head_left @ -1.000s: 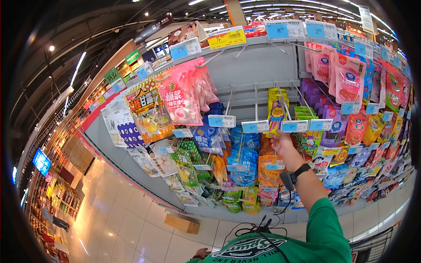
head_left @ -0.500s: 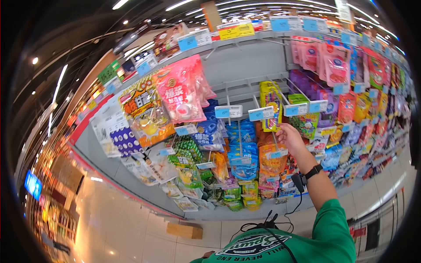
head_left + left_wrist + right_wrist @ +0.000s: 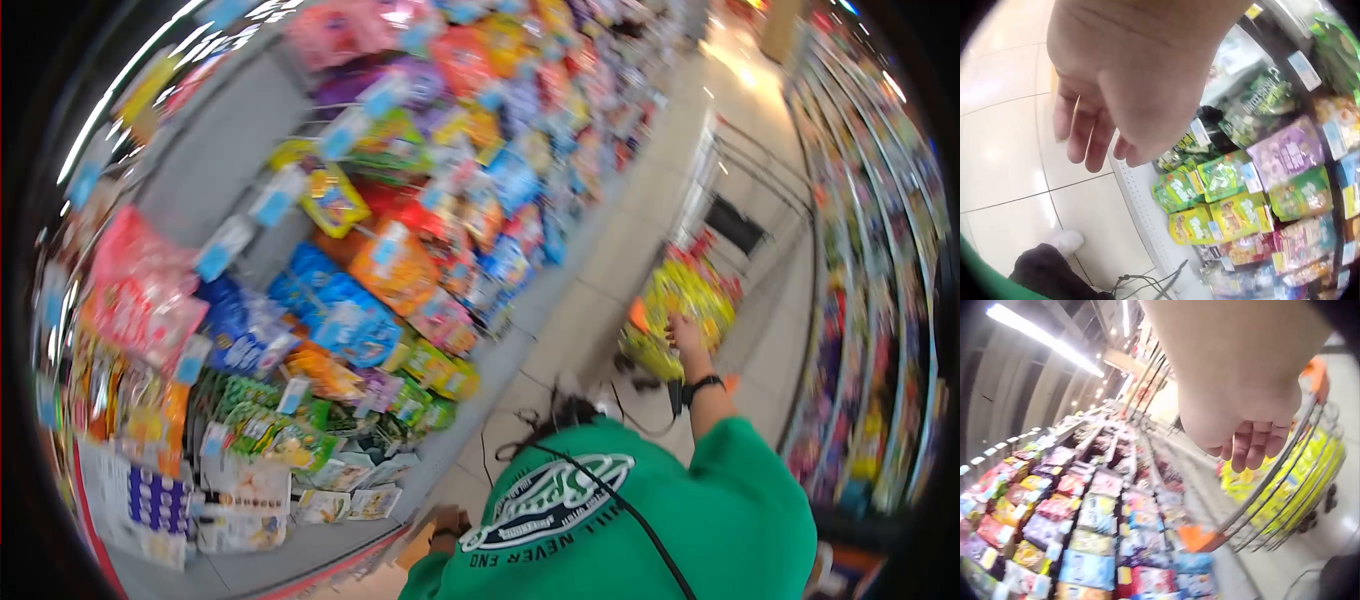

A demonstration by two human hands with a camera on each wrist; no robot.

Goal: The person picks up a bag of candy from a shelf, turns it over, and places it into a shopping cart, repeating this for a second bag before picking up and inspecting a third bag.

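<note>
1. Right hand: extended forward over a silver wire shopping cart with orange plastic corner fittings. In the right wrist view the fingers are bent downward in a loose curl, close together, directly above the cart rim. Nothing shows between them.
2. Cart contents: a heap of bright yellow snack packets lies inside the cart, just below the right hand. Contact between hand and packets cannot be determined; the head view is blurred.
3. Left hand: hangs at the person's side above the pale tiled floor. The fingers are relaxed, loosely curled, and hold nothing.
4. Surroundings: a grey peg-hook display wall with hanging coloured snack bags and blue price tags stands to the person's left. Small green and yellow packets occupy its lowest row, near the left hand.
5. Clothing: green printed sweatshirt; black wrist strap on the right arm.
</note>
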